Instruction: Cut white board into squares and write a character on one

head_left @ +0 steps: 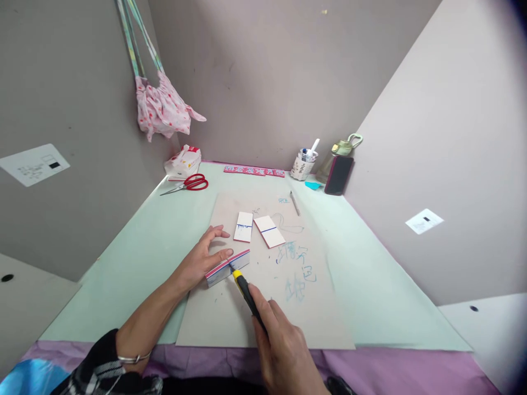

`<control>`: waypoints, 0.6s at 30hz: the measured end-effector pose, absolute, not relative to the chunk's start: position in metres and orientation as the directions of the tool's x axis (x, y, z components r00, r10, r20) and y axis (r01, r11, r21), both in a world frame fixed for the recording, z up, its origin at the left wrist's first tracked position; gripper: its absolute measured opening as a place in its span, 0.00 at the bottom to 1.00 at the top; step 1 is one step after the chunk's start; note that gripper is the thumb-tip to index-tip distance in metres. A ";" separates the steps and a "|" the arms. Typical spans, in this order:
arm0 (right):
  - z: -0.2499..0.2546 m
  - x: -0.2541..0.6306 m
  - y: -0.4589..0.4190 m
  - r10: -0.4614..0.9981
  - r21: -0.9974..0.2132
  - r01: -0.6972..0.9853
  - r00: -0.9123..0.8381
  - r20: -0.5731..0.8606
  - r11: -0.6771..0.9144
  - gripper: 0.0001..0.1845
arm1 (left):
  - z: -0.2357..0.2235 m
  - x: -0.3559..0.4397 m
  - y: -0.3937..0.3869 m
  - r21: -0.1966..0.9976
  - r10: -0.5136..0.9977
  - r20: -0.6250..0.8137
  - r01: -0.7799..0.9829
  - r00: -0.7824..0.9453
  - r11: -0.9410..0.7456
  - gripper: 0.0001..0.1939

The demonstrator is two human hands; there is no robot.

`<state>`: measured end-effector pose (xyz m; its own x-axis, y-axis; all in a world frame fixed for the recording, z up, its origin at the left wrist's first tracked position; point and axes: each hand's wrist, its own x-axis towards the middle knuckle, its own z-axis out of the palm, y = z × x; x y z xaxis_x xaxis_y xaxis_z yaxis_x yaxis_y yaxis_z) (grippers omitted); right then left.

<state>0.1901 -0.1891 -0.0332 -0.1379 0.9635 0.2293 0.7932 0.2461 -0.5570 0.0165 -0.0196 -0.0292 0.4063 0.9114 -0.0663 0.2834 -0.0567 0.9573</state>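
A white block [235, 267] with a pink stripe along its top and blue marks stands on its long edge on a greyish board [197, 329]. My left hand [206, 255] is behind and beside it, the thumb touching the top edge and the fingers spread apart. In my right hand [282, 334] is a craft knife [247, 296] with a black-and-yellow handle. Its thin tip meets the block near the middle, by a blue line. Just beyond lie two flat white pieces, a left one [242, 233] and a right one [274, 237], each crossed by a blue line.
A slim silver tool [295, 203] lies on the board's far part. Red-handled scissors [195, 182] and a paper packet [184, 161] are back left. Pink strips [247, 170], a pen jar [303, 165], a bottle [327, 164] and a phone [340, 175] line the back.
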 end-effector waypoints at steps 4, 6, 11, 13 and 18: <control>-0.031 0.189 -0.188 0.967 -0.569 0.788 -0.130 0.219 0.235 0.37 | -0.029 0.017 -0.020 0.957 0.916 -0.066 0.285 0.396 -0.054 0.22; -0.031 0.189 -0.188 0.967 -0.562 0.793 -0.129 0.221 0.234 0.37 | -0.029 0.017 -0.020 0.958 0.916 -0.058 0.282 0.396 -0.061 0.22; -0.031 0.188 -0.188 0.965 -0.546 0.804 -0.130 0.227 0.236 0.38 | -0.034 0.015 -0.018 0.949 0.913 -0.039 0.302 0.406 -0.094 0.24; -0.030 0.188 -0.189 0.967 -0.541 0.808 -0.129 0.220 0.232 0.38 | -0.036 0.014 -0.017 0.948 0.913 -0.037 0.303 0.407 -0.097 0.24; -0.029 0.189 -0.188 0.972 -0.555 0.802 -0.132 0.195 0.220 0.39 | -0.035 0.014 -0.017 0.950 0.913 -0.042 0.298 0.405 -0.088 0.24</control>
<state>0.1894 -0.1884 -0.0287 -0.1316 0.9720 0.1949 0.8023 0.2199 -0.5549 0.0142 -0.0174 -0.0350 0.4047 0.9135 -0.0421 0.2981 -0.0883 0.9504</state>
